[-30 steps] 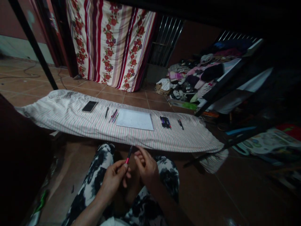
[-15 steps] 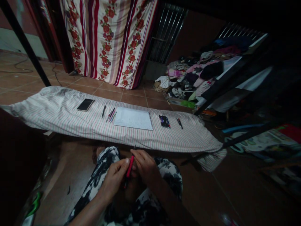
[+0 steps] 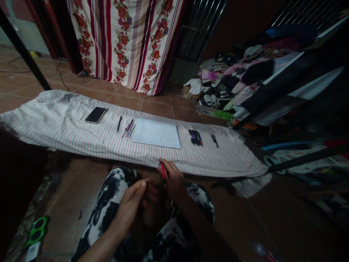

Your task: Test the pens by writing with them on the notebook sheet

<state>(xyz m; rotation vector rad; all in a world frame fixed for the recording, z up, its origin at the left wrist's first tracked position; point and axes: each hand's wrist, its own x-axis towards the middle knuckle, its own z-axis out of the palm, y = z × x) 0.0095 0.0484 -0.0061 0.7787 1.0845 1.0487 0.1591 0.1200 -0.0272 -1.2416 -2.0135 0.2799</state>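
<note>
My right hand (image 3: 175, 181) is closed around a slim pink-red pen-like tool (image 3: 163, 170) with a dark lower end, close to the near edge of the striped cloth. Its exact kind does not show. Lower and to the left, above my lap, my left hand (image 3: 132, 198) holds nothing, its fingers apart and slightly blurred. Beyond both hands a spiral notebook (image 3: 156, 134) lies on the cloth, faint marks on its page. Several coloured pens (image 3: 128, 128) and one black pen (image 3: 119, 123) lie to its left. A row of dark pens (image 3: 195, 137) sits on its right.
The striped cloth (image 3: 68, 127) covers a low, long surface, with a phone (image 3: 96, 115) on its left part and a small dark item (image 3: 214, 140) farther right. Green-handled scissors (image 3: 38, 230) lie on the floor at left. A clothes pile (image 3: 229, 78) stands behind, right of the flowered curtain (image 3: 122, 43).
My left hand has let go of the pink-red tool and opened. My right hand has carried it up and to the right, toward the cloth's edge. The view has shifted slightly.
</note>
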